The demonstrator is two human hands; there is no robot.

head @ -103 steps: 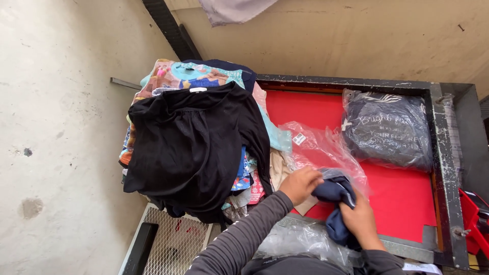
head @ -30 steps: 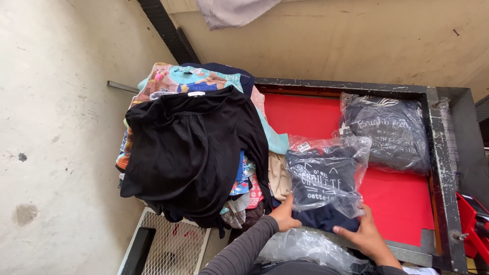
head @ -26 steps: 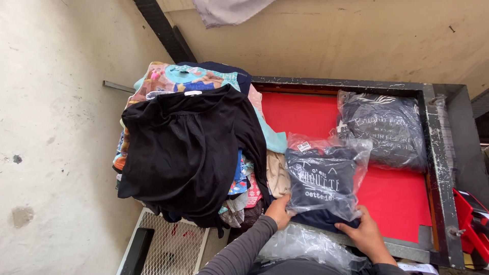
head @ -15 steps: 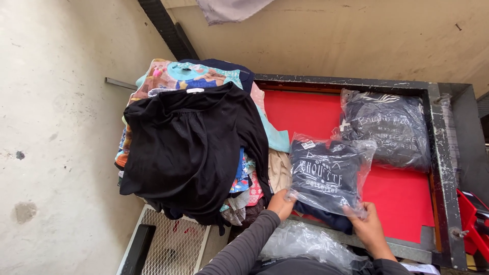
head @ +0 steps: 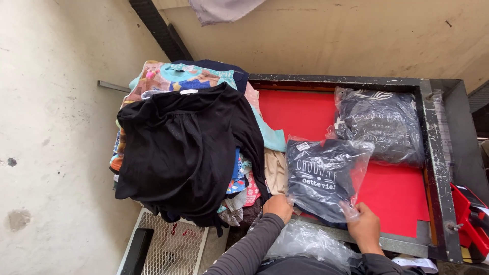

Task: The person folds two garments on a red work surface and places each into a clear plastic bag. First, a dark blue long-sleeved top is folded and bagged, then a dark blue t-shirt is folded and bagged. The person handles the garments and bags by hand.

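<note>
A folded dark navy shirt inside a clear plastic bag (head: 323, 178) lies on the red table top (head: 397, 193), near its front edge. My left hand (head: 277, 206) grips the bag's lower left corner. My right hand (head: 362, 226) pinches the bag's lower right edge. Both sleeves are grey.
A second bagged dark garment (head: 379, 125) lies at the table's back right. A tall pile of clothes topped by a black garment (head: 186, 147) sits to the left. Loose clear plastic bags (head: 305, 244) lie by my lap. A white wire rack (head: 173, 247) stands below the pile; a red object (head: 471, 219) is at right.
The navy shirt went from being held loose in my hands into the clear bag. The bagged shirt has since shifted slightly right and been flattened on the red surface.
</note>
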